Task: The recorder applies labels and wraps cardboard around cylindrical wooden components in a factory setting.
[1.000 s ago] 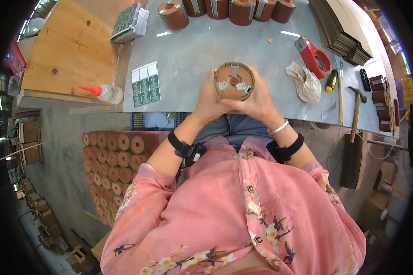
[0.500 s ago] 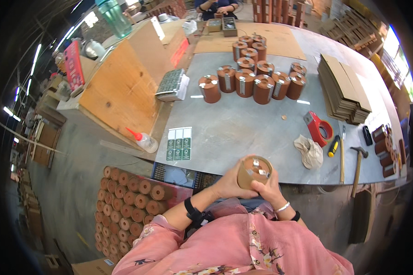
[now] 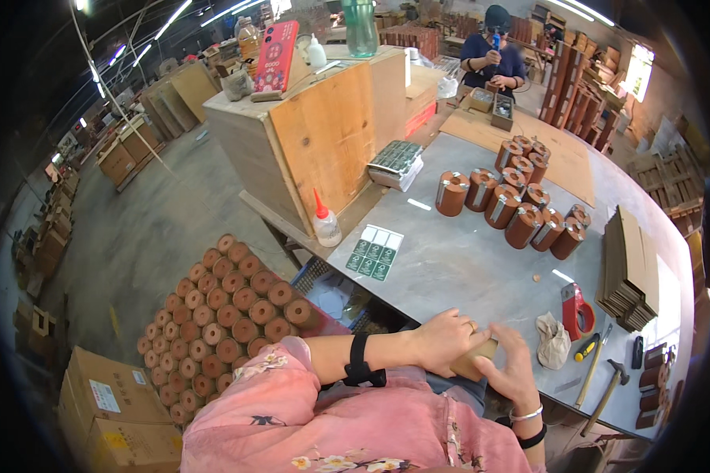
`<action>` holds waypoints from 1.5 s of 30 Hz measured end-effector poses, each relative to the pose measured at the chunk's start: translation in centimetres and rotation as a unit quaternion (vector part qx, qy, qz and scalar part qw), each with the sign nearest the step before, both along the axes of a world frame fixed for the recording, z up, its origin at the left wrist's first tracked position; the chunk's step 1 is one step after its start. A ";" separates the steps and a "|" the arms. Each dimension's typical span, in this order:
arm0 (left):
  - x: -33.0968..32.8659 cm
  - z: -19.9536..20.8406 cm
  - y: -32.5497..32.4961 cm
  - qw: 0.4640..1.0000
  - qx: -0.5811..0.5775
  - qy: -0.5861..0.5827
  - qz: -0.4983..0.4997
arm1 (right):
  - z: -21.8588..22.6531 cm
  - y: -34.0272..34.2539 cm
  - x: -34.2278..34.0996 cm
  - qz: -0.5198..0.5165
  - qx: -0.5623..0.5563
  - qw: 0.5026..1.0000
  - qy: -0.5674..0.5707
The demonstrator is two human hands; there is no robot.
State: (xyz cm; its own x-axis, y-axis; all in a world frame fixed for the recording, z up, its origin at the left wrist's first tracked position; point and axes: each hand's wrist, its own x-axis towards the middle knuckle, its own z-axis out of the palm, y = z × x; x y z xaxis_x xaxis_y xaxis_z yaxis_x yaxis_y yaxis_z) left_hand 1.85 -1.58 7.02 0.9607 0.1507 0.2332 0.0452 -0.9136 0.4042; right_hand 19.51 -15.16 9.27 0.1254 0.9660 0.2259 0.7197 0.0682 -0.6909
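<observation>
Near the front edge of the table, my left hand (image 3: 448, 340) is wrapped over a tan-sided wooden cylinder (image 3: 475, 363), with a ring on one finger. My right hand (image 3: 516, 372) clasps the cylinder's other side, thumb against it and fingers curved around. The cylinder is tilted and mostly covered by my hands, so its end face is hidden. Beyond my hands lies a sheet of green and white labels (image 3: 375, 252). Several reddish-brown cylinders with metal strips (image 3: 503, 206) stand grouped farther back on the grey table (image 3: 442, 276).
A red-capped squeeze bottle (image 3: 327, 227) stands by a wooden box (image 3: 331, 134). To the right are a cloth (image 3: 553, 340), a red tape dispenser (image 3: 577, 311), a hammer (image 3: 607, 394) and stacked cardboard (image 3: 629, 272). Piled cylinders (image 3: 229, 315) sit at lower left. A co-worker (image 3: 493, 59) sits across.
The view has swung left and up. The cylinder was upright with its metal-fitted top showing; now it is tipped over, and my left hand has shifted over it.
</observation>
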 end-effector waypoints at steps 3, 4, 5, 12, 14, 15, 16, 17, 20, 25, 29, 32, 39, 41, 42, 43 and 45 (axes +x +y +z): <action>0.4 0.7 0.2 0.995 0.085 0.024 -0.051 | 0.5 0.4 -0.1 0.016 -0.086 0.995 -0.042; 0.4 1.1 0.3 0.989 0.123 0.048 -0.061 | 0.5 0.5 -0.1 0.025 -0.094 0.995 -0.009; 0.4 1.4 0.4 0.989 0.125 0.038 -0.069 | 0.4 0.4 -0.1 0.021 -0.091 0.996 -0.008; -0.4 2.6 0.9 0.976 0.190 0.004 -0.103 | -1.5 0.3 -0.7 0.042 -0.136 0.988 0.056; -0.3 3.1 1.0 0.970 0.214 -0.005 -0.116 | -2.3 0.0 -1.3 0.011 -0.079 0.994 0.072; -0.3 3.3 1.0 0.972 0.208 0.000 -0.110 | -2.5 -0.1 -1.4 0.013 -0.072 0.995 0.072; -0.3 3.6 0.9 0.972 0.207 0.014 -0.112 | -2.8 -0.2 -1.6 0.001 -0.034 0.996 0.080; -0.4 3.8 1.0 0.974 0.201 0.004 -0.102 | -2.9 -0.2 -1.6 -0.012 0.006 0.996 0.088; -1.2 3.6 1.6 0.959 0.237 -0.158 0.008 | -3.1 -0.1 -1.5 -0.091 0.042 0.982 0.159; -0.6 1.0 0.2 0.685 -0.711 -0.152 0.053 | -3.2 0.8 -2.7 -0.130 0.086 0.968 0.196; 1.0 -0.5 -1.0 0.600 -0.782 -0.163 0.045 | -3.5 1.8 -4.8 -0.162 0.137 0.966 0.150; 1.1 -0.8 -0.9 0.617 -0.764 -0.183 0.048 | -3.0 1.7 -5.2 -0.163 0.122 0.969 0.141; 0.9 -0.8 -0.4 0.687 -0.704 -0.172 0.050 | -1.8 1.7 -2.7 -0.156 0.030 0.986 0.046; 0.9 -0.5 -0.5 0.722 -0.674 -0.138 0.070 | -2.0 1.8 -2.2 -0.136 0.038 0.962 0.232; 0.9 -0.3 -0.6 0.729 -0.676 -0.085 0.064 | -2.3 1.9 -2.3 -0.134 0.034 0.948 0.288; 0.8 0.0 -0.6 0.729 -0.681 -0.029 0.058 | -2.5 1.8 -2.3 -0.140 0.028 0.947 0.288; 0.5 0.4 -0.2 0.747 -0.663 -0.032 0.045 | -3.0 1.6 -2.6 -0.129 0.074 0.946 0.289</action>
